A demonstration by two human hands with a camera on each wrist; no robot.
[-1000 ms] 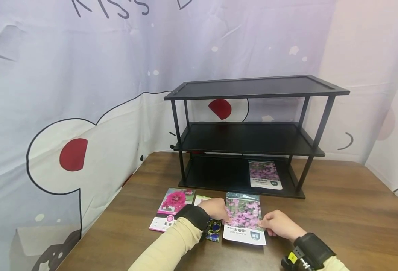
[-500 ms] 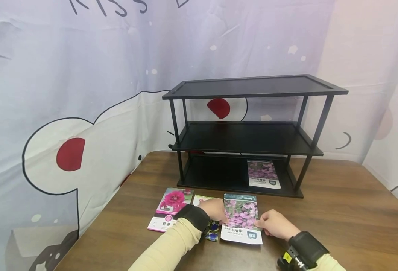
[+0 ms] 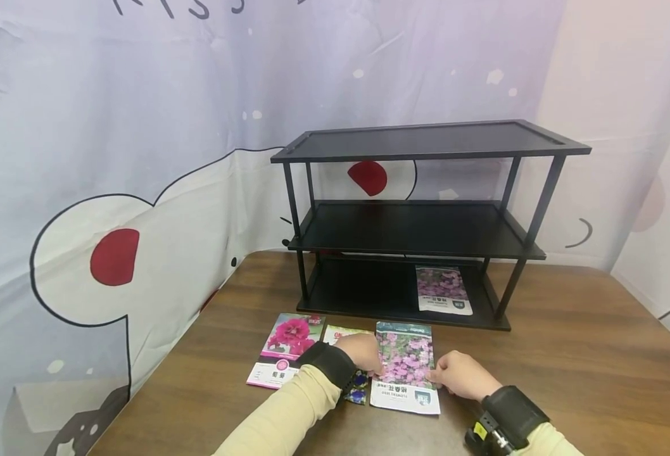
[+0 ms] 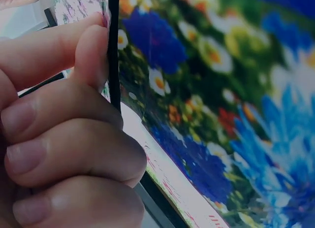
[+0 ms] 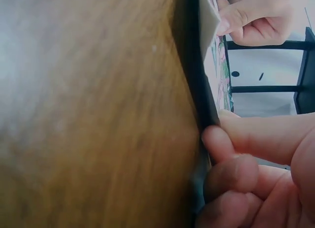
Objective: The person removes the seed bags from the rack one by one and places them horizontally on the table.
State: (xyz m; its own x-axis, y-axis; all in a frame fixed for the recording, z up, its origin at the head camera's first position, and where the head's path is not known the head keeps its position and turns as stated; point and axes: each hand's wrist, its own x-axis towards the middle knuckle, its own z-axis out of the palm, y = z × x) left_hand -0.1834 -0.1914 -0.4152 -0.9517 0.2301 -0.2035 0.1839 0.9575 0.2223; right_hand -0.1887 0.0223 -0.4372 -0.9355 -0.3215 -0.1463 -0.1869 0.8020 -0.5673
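Note:
A seed packet with pink flowers [image 3: 404,364] and a white lower band lies between both hands, close over the wooden table. My left hand [image 3: 362,351] pinches its left edge between thumb and forefinger, the other fingers curled in the left wrist view. On the opposite edge, my right hand [image 3: 463,375] pinches with thumb and forefinger; the right wrist view shows that edge lifted off the table. Beneath my left hand and wrist, a packet with blue flowers [image 3: 359,389] is partly hidden. Further left lies a packet with a magenta bloom [image 3: 292,335], its lower corner behind the wrist strap.
Behind the packets stands a black three-tier rack [image 3: 409,228]. On its bottom tier, toward the right, lies another pink-flower seed packet [image 3: 442,288]. The wooden table [image 3: 586,354] extends right of my right hand. A printed cloth [image 3: 141,95] hangs behind.
The pink-flower packet and my right hand have shifted slightly left. Both hands keep their pinch on it, and the view has tilted a little.

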